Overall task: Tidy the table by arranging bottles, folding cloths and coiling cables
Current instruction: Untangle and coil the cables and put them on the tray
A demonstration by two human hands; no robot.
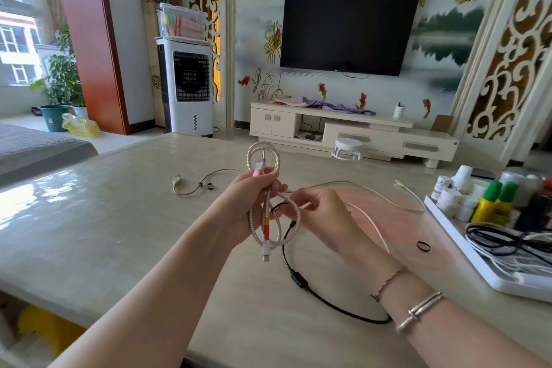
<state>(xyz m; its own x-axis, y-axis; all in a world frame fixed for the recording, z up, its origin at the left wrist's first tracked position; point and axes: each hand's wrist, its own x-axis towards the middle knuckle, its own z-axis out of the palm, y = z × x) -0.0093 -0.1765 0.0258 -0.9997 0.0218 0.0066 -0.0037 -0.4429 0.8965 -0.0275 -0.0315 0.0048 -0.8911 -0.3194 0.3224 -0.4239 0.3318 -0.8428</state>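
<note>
My left hand (251, 197) grips a coiled, spiral-wrapped white cable (263, 155) above the middle of the table, its loops standing up and hanging down, a red-and-yellow plug end dangling. My right hand (319, 215) pinches a small black band (277, 207) against the coil's right side. A black cable with an inline switch (300, 278) lies on the table under my hands. A thin white cable (385, 193) runs off to the right. Another short white cable (191, 185) lies at the left.
A white tray (478, 266) at the right edge holds small white bottles (451, 197), two yellow bottles with green caps (495, 203) and coiled cables (507, 240). A loose black band (423, 246) lies beside the tray, two more near the left cable (206, 185). The beige table (119, 218) spans the view.
</note>
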